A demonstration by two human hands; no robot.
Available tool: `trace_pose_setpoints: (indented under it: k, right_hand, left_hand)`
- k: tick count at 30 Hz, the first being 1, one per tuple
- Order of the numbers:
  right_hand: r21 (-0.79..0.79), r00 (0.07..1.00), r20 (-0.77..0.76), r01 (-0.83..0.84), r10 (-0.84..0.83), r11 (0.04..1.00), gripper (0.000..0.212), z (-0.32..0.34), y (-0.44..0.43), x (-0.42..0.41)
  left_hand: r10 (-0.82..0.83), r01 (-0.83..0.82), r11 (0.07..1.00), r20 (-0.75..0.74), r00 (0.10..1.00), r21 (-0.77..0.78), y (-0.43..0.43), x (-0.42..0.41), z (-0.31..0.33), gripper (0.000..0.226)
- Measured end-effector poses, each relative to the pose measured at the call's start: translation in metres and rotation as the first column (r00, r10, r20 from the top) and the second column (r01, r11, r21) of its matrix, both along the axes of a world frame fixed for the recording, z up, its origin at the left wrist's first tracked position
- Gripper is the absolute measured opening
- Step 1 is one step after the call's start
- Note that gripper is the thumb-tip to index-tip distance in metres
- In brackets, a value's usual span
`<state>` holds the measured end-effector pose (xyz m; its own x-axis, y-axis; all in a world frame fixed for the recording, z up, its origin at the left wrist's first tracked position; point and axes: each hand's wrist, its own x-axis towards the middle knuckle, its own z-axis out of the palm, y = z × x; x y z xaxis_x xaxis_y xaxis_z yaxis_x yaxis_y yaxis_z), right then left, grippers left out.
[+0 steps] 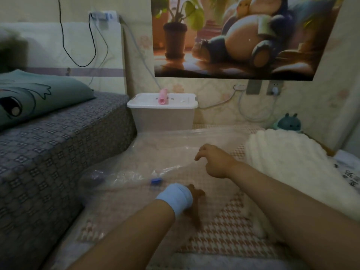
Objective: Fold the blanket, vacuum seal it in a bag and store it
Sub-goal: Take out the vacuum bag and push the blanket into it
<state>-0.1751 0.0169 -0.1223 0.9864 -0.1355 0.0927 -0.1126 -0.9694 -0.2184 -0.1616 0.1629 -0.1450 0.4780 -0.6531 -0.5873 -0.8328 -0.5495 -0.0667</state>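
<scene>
Blanket (282,162): one, white and fluffy, lying bundled on the right side of the checked mat (224,230). It is outside the bag, close to the bag's right edge, probably so it can be slid in.
Bag (165,152): one, clear plastic, spread flat on the mat between the bed (58,143) and the blanket. It looks empty, and laying it flat should make the mouth easy to find.
Clip (155,181): one, blue, sitting on the near edge of the bag, apparently the slider for the seal.
Hands: two.
Right hand (214,161): above the bag, fingers loosely curled, holding nothing.
Left hand (195,193): down at the mat near the clip. It is mostly hidden behind a pale blue wristband (175,197), so I cannot tell whether it grips anything.
Box (162,115): one, lid on, against the wall beyond the bag, a likely place for storage.
Pink tube (163,96): one, resting on the box lid, possibly the air pump, though this is uncertain.
Stage, as judged: the bag is being laid out, and packing and sealing are not yet done.
</scene>
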Motion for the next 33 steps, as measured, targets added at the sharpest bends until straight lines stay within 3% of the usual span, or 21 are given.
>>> trace_pose_setpoints:
  k: [1, 3, 6, 8, 11, 12, 14, 16, 18, 20, 21, 22, 23, 25, 27, 28, 30, 31, 33]
  right_hand:
    - [-0.041, 1.000, -0.025, -0.010, 0.009, 0.999, 0.055, 0.002, -0.004, -0.008]
    - [-0.075, 0.971, -0.236, 0.005, -0.023, 0.997, 0.058, 0.004, -0.010, -0.022]
    - [-0.240, 0.819, -0.560, -0.015, -0.126, 0.971, 0.090, -0.007, -0.020, -0.034]
    - [-0.312, 0.819, -0.544, 0.003, -0.181, 0.950, 0.091, -0.015, -0.023, -0.037]
    - [-0.284, 0.939, -0.318, 0.036, -0.130, 0.958, 0.040, -0.008, -0.015, -0.037]
    - [-0.256, 0.965, -0.242, 0.041, -0.105, 0.966, 0.029, -0.004, -0.009, -0.037]
    - [-0.172, 0.981, -0.188, 0.021, -0.054, 0.985, 0.027, 0.001, 0.011, -0.035]
    - [0.053, 0.947, -0.320, 0.001, 0.017, 0.999, 0.027, 0.004, 0.031, -0.033]
    - [0.293, 0.818, -0.562, 0.055, 0.125, 0.954, 0.032, 0.008, 0.051, -0.033]
    - [0.427, 0.642, -0.733, 0.176, 0.226, 0.887, 0.037, 0.016, 0.061, -0.032]
    - [0.479, 0.617, -0.743, 0.221, 0.258, 0.849, 0.036, 0.019, 0.062, -0.031]
    - [0.516, 0.668, -0.701, 0.231, 0.252, 0.825, 0.034, 0.022, 0.061, -0.027]
    - [0.527, 0.778, -0.597, 0.197, 0.196, 0.827, 0.031, 0.024, 0.058, -0.023]
    - [0.386, 0.973, -0.229, 0.080, 0.011, 0.919, 0.024, 0.023, 0.048, -0.012]
    - [0.103, 0.997, 0.075, 0.003, -0.011, 0.995, 0.028, 0.017, 0.038, -0.002]
    - [-0.009, 0.995, 0.089, -0.033, 0.033, 0.999, 0.035, 0.012, 0.034, 0.002]
    - [-0.231, 0.994, -0.080, -0.096, 0.079, 0.968, 0.061, -0.002, 0.026, 0.012]
    - [-0.340, 0.985, -0.160, -0.117, 0.065, 0.933, 0.076, -0.009, 0.023, 0.016]
    - [-0.480, 0.987, -0.161, -0.077, -0.002, 0.874, 0.095, -0.021, 0.017, 0.024]
  left_hand:
    - [-0.009, 0.009, 1.000, 0.010, 1.000, 0.009, -0.001, 0.003, -0.001, 0.095]
    - [-0.018, 0.018, 1.000, 0.017, 1.000, -0.003, 0.002, 0.009, 0.004, 0.083]
    - [-0.041, 0.046, 0.996, 0.062, 0.997, -0.075, 0.010, 0.018, 0.019, 0.070]
    - [-0.034, 0.045, 0.992, 0.100, 0.994, -0.115, 0.018, 0.026, 0.030, 0.065]
    - [0.016, 0.005, 0.989, 0.143, 0.990, -0.146, 0.033, 0.037, 0.044, 0.062]
    - [0.043, -0.021, 0.991, 0.165, 0.985, -0.131, 0.039, 0.039, 0.049, 0.060]
    - [0.107, -0.103, 0.994, 0.158, 0.982, -0.034, 0.052, 0.039, 0.060, 0.059]
    - [0.283, -0.275, 0.955, -0.064, 0.957, 0.114, 0.064, 0.041, 0.069, 0.065]
    - [0.456, -0.405, 0.889, -0.312, 0.834, 0.215, 0.071, 0.045, 0.074, 0.054]
    - [0.472, -0.445, 0.881, -0.339, 0.814, 0.159, 0.074, 0.049, 0.075, 0.037]
    - [0.472, -0.473, 0.878, -0.302, 0.828, 0.076, 0.074, 0.051, 0.075, 0.033]
    - [0.481, -0.508, 0.861, -0.276, 0.832, -0.030, 0.071, 0.053, 0.074, 0.033]
    - [0.488, -0.525, 0.840, -0.231, 0.842, -0.135, 0.066, 0.054, 0.073, 0.036]
    - [0.467, -0.461, 0.847, -0.042, 0.883, -0.267, 0.057, 0.053, 0.067, 0.044]
    - [0.431, -0.394, 0.888, 0.132, 0.892, -0.237, 0.047, 0.051, 0.054, 0.061]
    - [0.419, -0.390, 0.901, 0.149, 0.896, -0.192, 0.043, 0.050, 0.048, 0.069]
    - [0.400, -0.388, 0.914, 0.095, 0.912, -0.121, 0.032, 0.053, 0.034, 0.082]
    - [0.400, -0.392, 0.914, 0.074, 0.913, -0.108, 0.028, 0.059, 0.026, 0.091]
    - [0.432, -0.420, 0.894, 0.054, 0.900, -0.159, 0.022, 0.072, 0.009, 0.120]
